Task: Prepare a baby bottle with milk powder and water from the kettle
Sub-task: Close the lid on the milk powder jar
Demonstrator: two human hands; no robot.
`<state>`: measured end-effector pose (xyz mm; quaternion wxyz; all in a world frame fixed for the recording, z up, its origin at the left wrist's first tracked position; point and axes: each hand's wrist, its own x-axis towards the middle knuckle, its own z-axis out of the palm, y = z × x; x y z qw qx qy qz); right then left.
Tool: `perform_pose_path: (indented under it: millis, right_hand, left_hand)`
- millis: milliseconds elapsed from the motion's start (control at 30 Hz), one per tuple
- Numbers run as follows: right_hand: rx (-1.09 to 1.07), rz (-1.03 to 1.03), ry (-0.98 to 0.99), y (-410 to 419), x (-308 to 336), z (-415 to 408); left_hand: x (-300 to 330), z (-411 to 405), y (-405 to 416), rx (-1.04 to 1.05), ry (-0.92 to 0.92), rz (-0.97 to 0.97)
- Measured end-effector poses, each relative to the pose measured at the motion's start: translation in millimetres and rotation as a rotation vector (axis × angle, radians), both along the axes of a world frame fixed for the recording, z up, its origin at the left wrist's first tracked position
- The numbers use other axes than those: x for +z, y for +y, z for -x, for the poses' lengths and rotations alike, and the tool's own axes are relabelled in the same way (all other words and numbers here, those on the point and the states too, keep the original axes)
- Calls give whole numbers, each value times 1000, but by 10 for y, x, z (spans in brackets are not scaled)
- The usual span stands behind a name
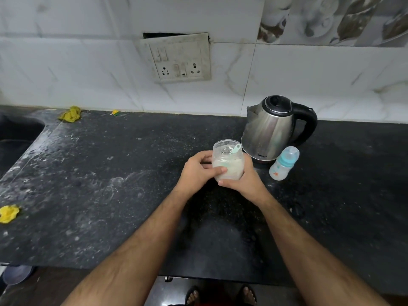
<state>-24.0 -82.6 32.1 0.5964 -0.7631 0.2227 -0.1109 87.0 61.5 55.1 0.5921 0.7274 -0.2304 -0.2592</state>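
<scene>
Head view: the left hand (198, 171) and right hand (242, 180) both grip a clear plastic jar of pale milk powder (228, 161), between them, toward the dark stone bench's (110, 184) back edge. Just right stand the steel kettle (276, 129) and capped clear baby bottle (284, 163).

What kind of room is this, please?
Most likely a home kitchen. A dark stone counter runs along a tiled wall with a switch and socket plate, a steel electric kettle stands on it, and what looks like a sink is cut in at the left edge.
</scene>
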Motion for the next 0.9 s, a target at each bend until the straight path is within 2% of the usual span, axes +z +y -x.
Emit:
perform_pose_path:
  millis: [133,200,267,400,467,600,667,733,833,900]
  right_hand:
    - [-113,-26,-54,-22,89,42]
    - [-156,-27,-56,-32,106,71]
    - [-181,-36,-54,-26,111,102]
    - [-209,-43,-43,-8,100,171]
    - [-215,-43,-41,3,103,197]
    - [-222,-55,-42,10,149,237]
    - [-208,-65,-45,7,166,259]
    - [-193,-78,-49,5,178,286]
    - [-188,-114,-64,8,199,332]
    - [-185,-125,-81,7,214,357]
  left_hand:
    - [67,-87,-7,-1,51,56]
    - [-57,-233,54,110,-59,-103]
    - [-236,-397,140,147,-168,-352]
    - [-463,-508,182,-121,-435,-807]
    - [-494,-487,151,-212,-519,-916]
    - [-568,-497,96,-271,-561,-1004]
    - [-591,-501,88,-244,-574,-977]
    - [-566,-480,45,-154,-519,-858]
    - [-398,-423,-101,87,-184,-471]
    - [-191,-361,-205,175,32,-190]
